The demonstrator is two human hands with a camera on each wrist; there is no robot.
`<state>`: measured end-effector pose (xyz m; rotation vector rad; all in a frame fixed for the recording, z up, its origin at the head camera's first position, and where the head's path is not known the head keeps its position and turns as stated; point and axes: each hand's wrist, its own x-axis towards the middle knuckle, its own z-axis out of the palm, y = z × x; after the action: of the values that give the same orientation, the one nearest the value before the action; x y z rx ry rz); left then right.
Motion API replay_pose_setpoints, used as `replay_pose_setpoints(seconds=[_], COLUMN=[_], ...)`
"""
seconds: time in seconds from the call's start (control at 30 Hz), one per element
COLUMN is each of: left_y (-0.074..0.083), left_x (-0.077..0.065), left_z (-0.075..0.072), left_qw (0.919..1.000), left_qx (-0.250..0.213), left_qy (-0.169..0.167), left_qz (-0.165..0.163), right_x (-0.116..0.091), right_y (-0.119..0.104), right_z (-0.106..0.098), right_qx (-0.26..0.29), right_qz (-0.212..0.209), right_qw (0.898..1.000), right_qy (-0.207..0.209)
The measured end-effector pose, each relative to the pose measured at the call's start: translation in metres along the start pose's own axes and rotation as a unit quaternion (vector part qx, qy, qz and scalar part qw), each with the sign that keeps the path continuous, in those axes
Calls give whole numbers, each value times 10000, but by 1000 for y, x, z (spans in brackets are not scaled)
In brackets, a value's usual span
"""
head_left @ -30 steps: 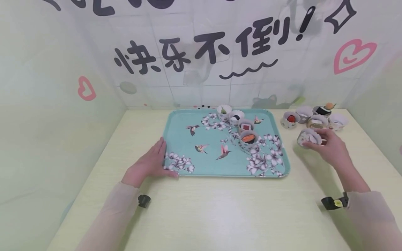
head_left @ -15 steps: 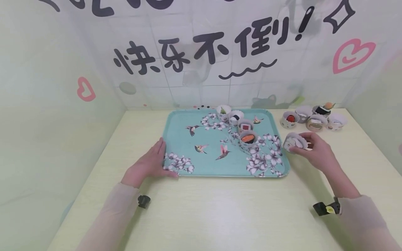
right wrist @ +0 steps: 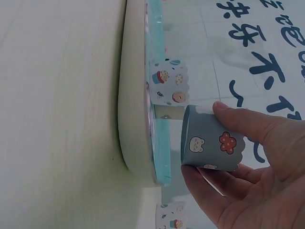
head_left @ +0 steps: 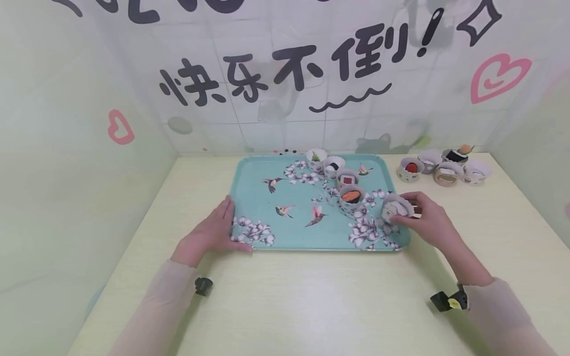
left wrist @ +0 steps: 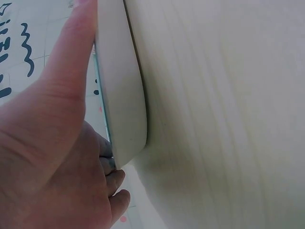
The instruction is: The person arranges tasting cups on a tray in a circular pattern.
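My right hand (head_left: 426,220) pinches a paper baking cup (head_left: 396,208) between thumb and fingers, above the right edge of the light-blue flowered tray (head_left: 262,207). In the right wrist view, this cup (right wrist: 212,138) shows small bear and red patterns. Something whitish sits in it, too unclear to name. My left hand (head_left: 213,228) rests at the tray's front left corner, fingers along the left rim and thumb along the front rim. On the tray, several baking cups stand in a slanting row, one holding an orange-topped toy sushi piece (head_left: 351,197) and another a red-and-white square piece (head_left: 348,181).
Several more filled baking cups stand on the table right of the tray, including one with a red item (head_left: 411,167) and one with a black-wrapped piece (head_left: 455,156). A wall (head_left: 285,133) with black lettering rises behind the light wooden table (head_left: 294,301).
My right hand has moved left with the baking cup, from beside the cups on the table to over the tray's right edge. The left hand has stayed on the tray corner.
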<state>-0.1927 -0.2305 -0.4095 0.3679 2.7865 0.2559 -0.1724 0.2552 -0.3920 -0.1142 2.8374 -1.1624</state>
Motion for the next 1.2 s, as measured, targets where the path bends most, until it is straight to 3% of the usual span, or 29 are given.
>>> replay_pose_setpoints(seconds=[0.67, 1.2], left_y=[-3, -3], left_x=[1, 1], left_z=[4, 3], left_qw=[10000, 10000], left_qx=[10, -27], left_qy=[67, 27], left_qz=[70, 43], right_x=[9, 17], right_y=[-36, -51], right_z=[43, 77], right_qx=[167, -45], right_qz=[-277, -422], right_qw=[9986, 9960], right_qy=[-422, -792])
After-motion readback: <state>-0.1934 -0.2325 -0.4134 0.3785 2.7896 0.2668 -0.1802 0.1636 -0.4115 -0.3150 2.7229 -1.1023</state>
